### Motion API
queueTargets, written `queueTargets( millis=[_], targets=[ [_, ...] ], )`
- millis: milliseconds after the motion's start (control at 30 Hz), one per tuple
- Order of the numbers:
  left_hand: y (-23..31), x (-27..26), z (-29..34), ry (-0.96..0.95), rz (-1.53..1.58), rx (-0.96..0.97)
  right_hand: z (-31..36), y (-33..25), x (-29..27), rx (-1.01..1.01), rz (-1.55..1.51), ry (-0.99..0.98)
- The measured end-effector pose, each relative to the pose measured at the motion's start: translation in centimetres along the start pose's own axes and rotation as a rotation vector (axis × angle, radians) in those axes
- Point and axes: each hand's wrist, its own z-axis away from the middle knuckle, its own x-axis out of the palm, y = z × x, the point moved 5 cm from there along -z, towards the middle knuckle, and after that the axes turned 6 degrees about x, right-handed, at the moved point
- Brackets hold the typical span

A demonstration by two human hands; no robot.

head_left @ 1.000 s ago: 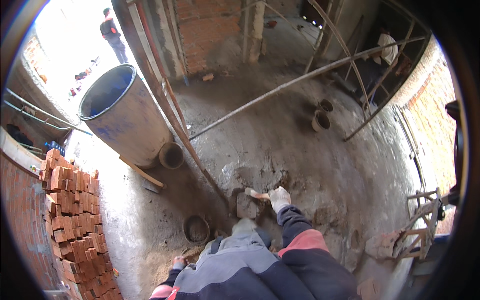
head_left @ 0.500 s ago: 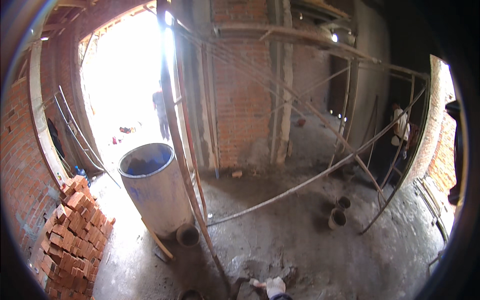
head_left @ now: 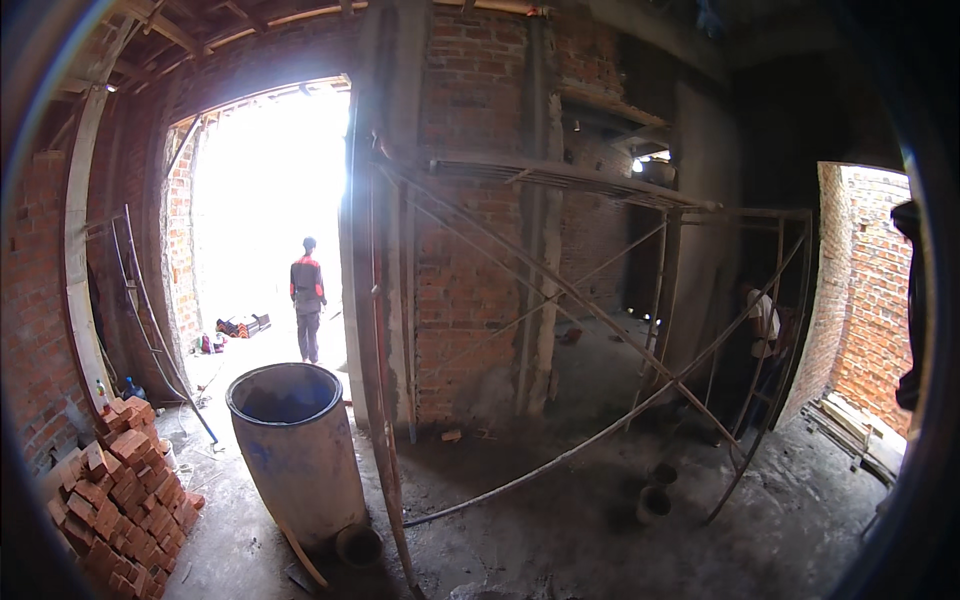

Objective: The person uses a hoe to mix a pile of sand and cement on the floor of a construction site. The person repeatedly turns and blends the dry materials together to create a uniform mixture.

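Note:
Neither of my hands shows at this moment. Closest in view is a tall barrel (head_left: 305, 480) with a dark rim and blue stains, standing upright with its top open. A wooden handle (head_left: 300, 555) leans against its base, and a dark bucket (head_left: 359, 546) sits beside it on the floor. Two more small buckets (head_left: 654, 505) stand farther right on the grey floor.
Metal scaffolding (head_left: 560, 285) with crossed braces spans the middle. A brick pile (head_left: 125, 495) stands at left. One person (head_left: 308, 300) is in the bright doorway, another (head_left: 762, 325) behind the scaffold at right. Planks (head_left: 850, 435) lie by the right opening.
The view has tilted up, so things sit lower in the picture. The white-gloved hand at the bottom edge has gone out of view. The person in the doorway now shows clearly.

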Motion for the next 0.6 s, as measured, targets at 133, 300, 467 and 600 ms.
queueTargets(
  millis=[133, 300, 467, 600],
  targets=[
    [-3.5, -3.4, 1.9, -0.006, -0.005, 0.008, -0.1, -0.5, 0.8, 0.13, -0.009, -0.046],
    [-10.5, -7.4, 5.9, 0.015, 0.008, -0.022, 3.1, -4.4, -0.6, 0.416, -0.017, 0.029],
    [-19.6, -9.0, 10.5, 0.023, 0.004, -0.135, 6.5, -9.2, -2.5, 0.566, -0.041, 0.13],
    [-27.8, -9.2, 14.5, 0.017, -0.014, -0.276, 8.1, -11.8, -3.0, 0.631, -0.053, 0.182]
  ],
)
